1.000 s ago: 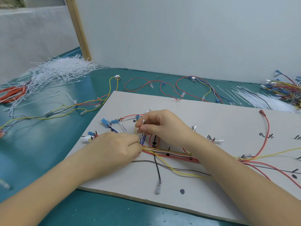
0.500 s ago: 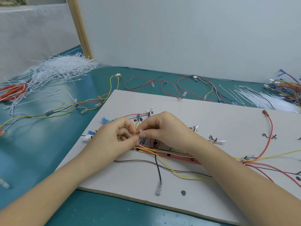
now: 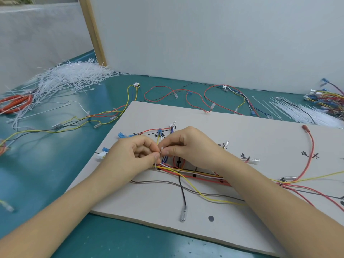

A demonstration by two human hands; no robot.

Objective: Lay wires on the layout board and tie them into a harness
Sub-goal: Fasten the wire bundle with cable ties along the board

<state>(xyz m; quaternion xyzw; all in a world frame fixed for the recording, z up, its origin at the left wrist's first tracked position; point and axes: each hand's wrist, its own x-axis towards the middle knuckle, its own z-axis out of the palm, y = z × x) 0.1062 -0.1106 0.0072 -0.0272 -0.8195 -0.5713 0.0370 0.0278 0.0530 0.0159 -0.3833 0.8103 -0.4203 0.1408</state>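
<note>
At the centre of the frame a white cable tie (image 3: 161, 150) is pinched between the fingers of the left hand (image 3: 136, 157) and the right hand (image 3: 187, 146), just above the wire bundle (image 3: 195, 174) lying on the layout board (image 3: 242, 131). Loose black, grey and yellow leads cross the board's bare lower part towards its near edge. On the teal surface (image 3: 46, 174), a heap of ties (image 3: 72, 77) sits upper left, spare wires (image 3: 186, 95) behind the board's far edge, more ties (image 3: 305, 112) upper right.

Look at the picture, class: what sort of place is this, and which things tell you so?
Probably a wire harness assembly bench in a workshop or small factory. A marked layout board carries coloured wires, a heap of white cable ties lies on the teal table, and more harnesses are piled at the right.
</note>
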